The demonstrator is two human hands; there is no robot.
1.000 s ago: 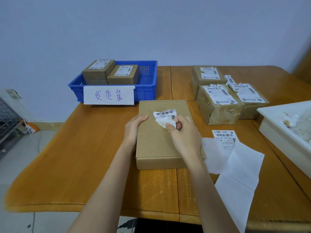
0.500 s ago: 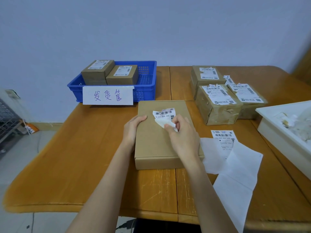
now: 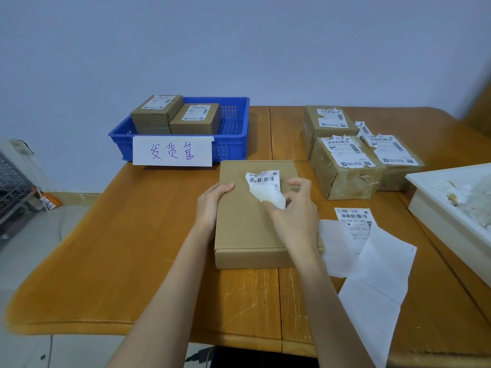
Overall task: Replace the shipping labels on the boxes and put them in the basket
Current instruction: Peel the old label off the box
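- Peeling is where we stand: our right hand (image 3: 293,208) pinches the lifted lower corner of the torn shipping label (image 3: 264,185) between thumb and fingertips, the rest of its fingers curled loosely above; the upper part of the label, with its barcode, lies on the box top.
- We rest our left hand (image 3: 212,200) on the left edge of the flat cardboard box (image 3: 252,229), fingers curved over the edge and pressing on the lid, holding nothing else.
- We see the flat cardboard box lying near the middle of the wooden surface (image 3: 119,248), just in front of the blue basket (image 3: 233,144).
- We find the blue basket at the far left of the surface, a white paper sign (image 3: 172,151) with handwritten characters on its front wall; two small labelled boxes (image 3: 176,115) sit side by side inside it, toward its left.
- We count three taped boxes with ragged labels (image 3: 345,166) grouped at the far right of the surface, close together.
- We see a fresh shipping label (image 3: 353,221) lying just right of the flat box, partly under sheets of white backing paper (image 3: 377,282) that reach toward the near edge.
- We note a white tray (image 3: 438,211) at the right edge holding paper scraps.
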